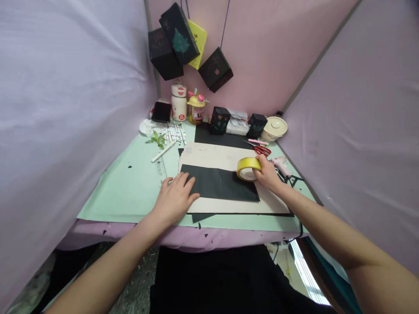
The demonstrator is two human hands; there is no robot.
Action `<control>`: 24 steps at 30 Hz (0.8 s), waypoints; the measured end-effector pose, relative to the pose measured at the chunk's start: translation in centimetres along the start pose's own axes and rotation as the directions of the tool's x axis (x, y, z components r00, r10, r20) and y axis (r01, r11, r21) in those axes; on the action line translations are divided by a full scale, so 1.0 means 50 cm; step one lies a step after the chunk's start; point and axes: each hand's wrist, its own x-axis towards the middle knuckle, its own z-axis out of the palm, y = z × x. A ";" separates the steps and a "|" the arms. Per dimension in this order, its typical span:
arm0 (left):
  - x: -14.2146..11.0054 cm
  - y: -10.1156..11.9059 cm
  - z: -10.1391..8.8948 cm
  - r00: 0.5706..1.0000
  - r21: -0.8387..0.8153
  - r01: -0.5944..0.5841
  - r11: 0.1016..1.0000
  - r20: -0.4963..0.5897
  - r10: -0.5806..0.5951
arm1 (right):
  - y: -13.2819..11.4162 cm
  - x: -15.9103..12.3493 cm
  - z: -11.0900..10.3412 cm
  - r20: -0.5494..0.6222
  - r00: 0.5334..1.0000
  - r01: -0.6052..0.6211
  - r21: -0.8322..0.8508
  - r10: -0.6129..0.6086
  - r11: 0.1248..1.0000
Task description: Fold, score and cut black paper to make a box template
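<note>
A folded strip of black paper lies on a pale board at the middle of the table. My left hand rests flat on the strip's left end with its fingers spread. My right hand grips a roll of yellow tape at its right side. The roll stands on edge over the right part of the black strip; whether it touches the paper I cannot tell. Beyond the right hand are red-handled scissors and a pink glue gun.
Markers, a clear ruler and a green sprig lie at the left. Along the back stand a white bottle, a yellow-lidded cup, small black boxes and a cream lidded bowl. Black boxes hang above. Fabric walls enclose both sides.
</note>
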 end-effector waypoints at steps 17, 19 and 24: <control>0.109 0.161 0.060 0.936 -0.172 -0.268 0.948 0.185 0.299 | -0.095 0.056 -0.016 -0.214 0.973 -0.031 0.246 0.086 0.969; 0.103 0.158 0.066 0.945 -0.170 -0.272 0.947 0.140 0.296 | -0.096 0.054 0.019 -0.148 0.988 -0.005 0.214 0.038 0.977; 0.100 0.157 0.061 0.925 -0.216 -0.334 0.918 0.112 0.363 | -0.081 0.048 0.071 -0.044 0.999 0.002 0.153 0.005 0.988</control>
